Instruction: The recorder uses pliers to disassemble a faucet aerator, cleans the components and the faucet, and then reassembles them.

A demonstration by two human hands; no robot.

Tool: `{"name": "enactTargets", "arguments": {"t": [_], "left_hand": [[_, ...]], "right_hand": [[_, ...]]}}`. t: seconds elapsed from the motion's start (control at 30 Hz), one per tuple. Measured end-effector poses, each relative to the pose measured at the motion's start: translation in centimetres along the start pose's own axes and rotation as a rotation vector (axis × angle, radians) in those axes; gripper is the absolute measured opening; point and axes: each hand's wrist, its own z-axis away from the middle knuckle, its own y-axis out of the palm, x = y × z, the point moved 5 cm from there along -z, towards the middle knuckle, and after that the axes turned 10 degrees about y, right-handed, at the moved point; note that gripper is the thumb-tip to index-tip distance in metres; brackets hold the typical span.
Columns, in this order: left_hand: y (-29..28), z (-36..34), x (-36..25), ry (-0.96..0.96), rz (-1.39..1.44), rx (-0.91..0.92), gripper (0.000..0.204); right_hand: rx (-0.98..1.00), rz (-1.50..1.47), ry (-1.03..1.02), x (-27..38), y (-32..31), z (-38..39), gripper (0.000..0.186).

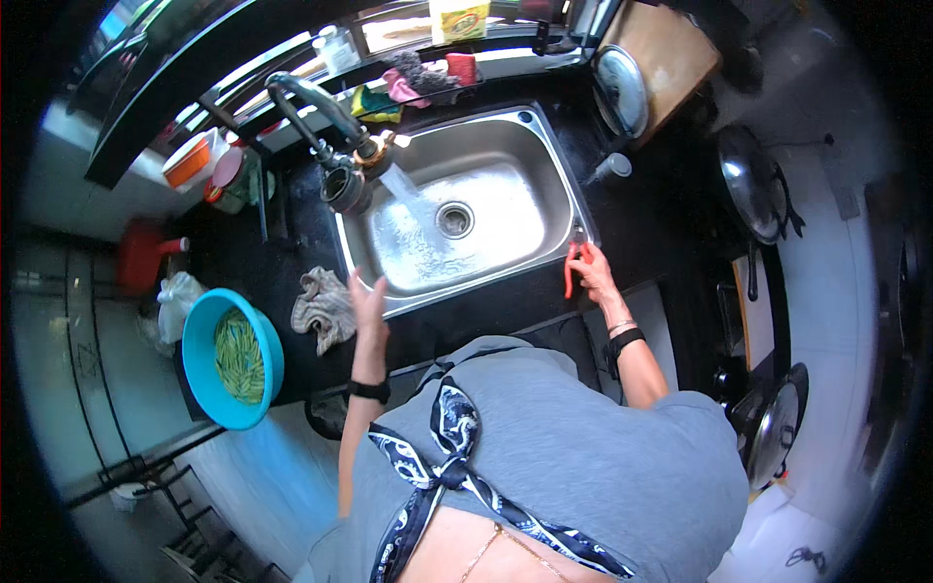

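A red-handled tool (571,270) is grasped by the right hand (593,275) at the near right corner of the steel sink (544,175). The left hand (367,303) is held released, fingers spread, over the sink's near rim, with a crumpled cloth (323,309) just to its left on the dark surface (292,243).

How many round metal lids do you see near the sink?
3: one lid on the wooden board behind the sink, one at right, one lower right. Others may be hidden.
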Motion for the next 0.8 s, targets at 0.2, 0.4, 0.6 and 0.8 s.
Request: {"name": "enactTargets", "arguments": {"t": [0.2, 0.4, 0.6, 0.8], "left_hand": [[11.7, 2.9, -4.2, -0.437, 0.342, 0.448, 0.057], [13.0, 0.0, -4.5, -0.346, 0.404, 0.502, 0.039], [12.3, -2.9, -2.5, -0.421, 0.512, 0.454, 0.015], [11.5, -4.8, -1.9, -0.53, 0.63, 0.352, 0.012]], "right_hand": [[0.363, 0.12, -0.181, 4.9, 12.8, 2.8, 0.067], [0.636, 0.025, -0.113, 8.3, 19.9, 3.8, 0.058], [0.73, 0.119, 0.044, 8.2, 22.3, 0.4, 0.059], [0.866, -0.056, 0.204, 6.7, 24.5, -2.4, 0.051]]}}
